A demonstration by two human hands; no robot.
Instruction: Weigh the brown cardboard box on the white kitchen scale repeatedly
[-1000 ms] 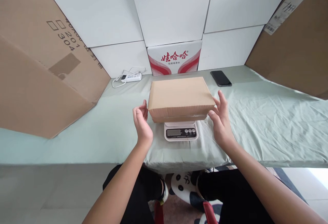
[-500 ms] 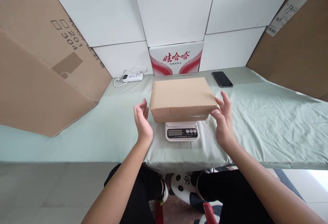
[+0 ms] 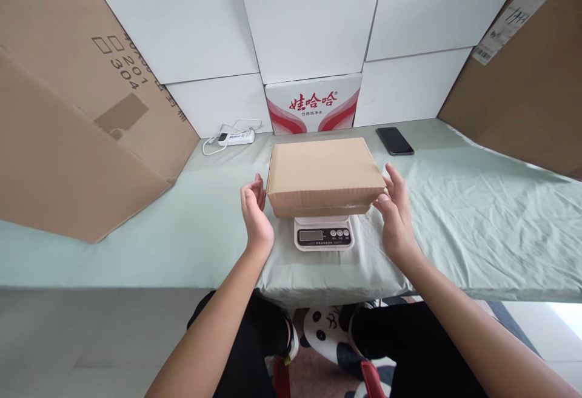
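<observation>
A brown cardboard box (image 3: 325, 167) rests flat on a white digital kitchen scale (image 3: 324, 239), hiding most of its platform. The scale's display and buttons show below the box's front edge; I can read no figure on the display. At the box's left side is my left hand (image 3: 257, 213), fingers loosely curved and apart, close to the box's edge or just touching it. My right hand (image 3: 394, 213) is at the right front corner, thumb and fingers spread, some fingertips partly hidden by the box. Neither hand is wrapped round the box.
Behind the box stand white panels and a white carton with red print (image 3: 313, 105). A black phone (image 3: 394, 141) lies back right, a white power strip with its cord (image 3: 236, 137) back left. Large cardboard sheets (image 3: 91, 119) flank the green cloth (image 3: 182, 252) on the table.
My left hand has moved slightly to the right, closer to the box. My right hand's fingers have shifted a little at the corner. The box and scale stay in place.
</observation>
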